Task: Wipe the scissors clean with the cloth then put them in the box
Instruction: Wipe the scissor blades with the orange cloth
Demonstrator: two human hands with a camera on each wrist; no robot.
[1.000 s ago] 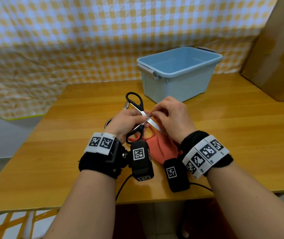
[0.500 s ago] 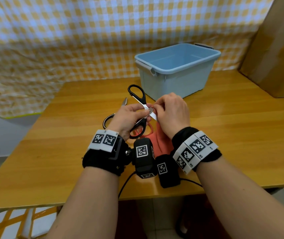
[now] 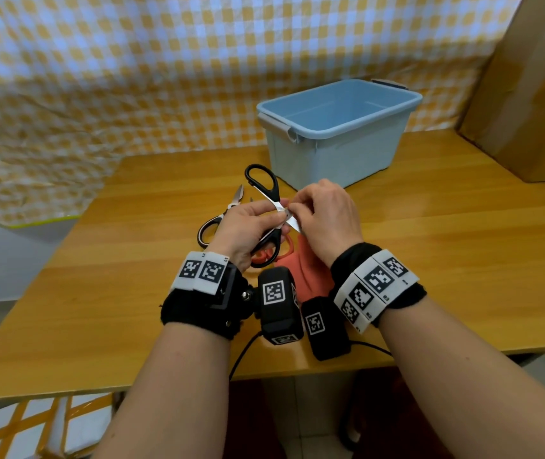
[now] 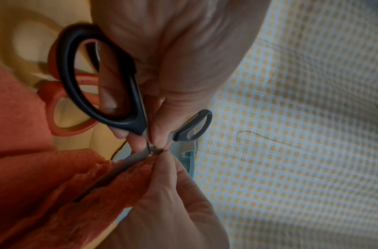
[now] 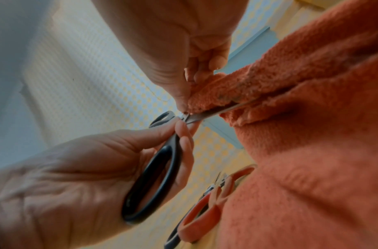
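My left hand grips the black-handled scissors by one loop, held spread apart above the table; its fingers pass through that loop. My right hand pinches the orange cloth folded over one blade, close to the pivot. In the left wrist view the blade lies inside the fold of the cloth. The right wrist view shows the cloth wrapped over the blade, with the scissors' handle in my left hand. The blue box stands just behind, with nothing visible inside it.
Grey-handled scissors lie on the wooden table left of my hands. Orange-handled scissors lie under my hands beside the cloth. A cardboard panel leans at the right. Checked fabric covers the back wall.
My right hand has slid the cloth up the blade toward the pivot. Both hands and the scissors have shifted slightly away from me, toward the box.
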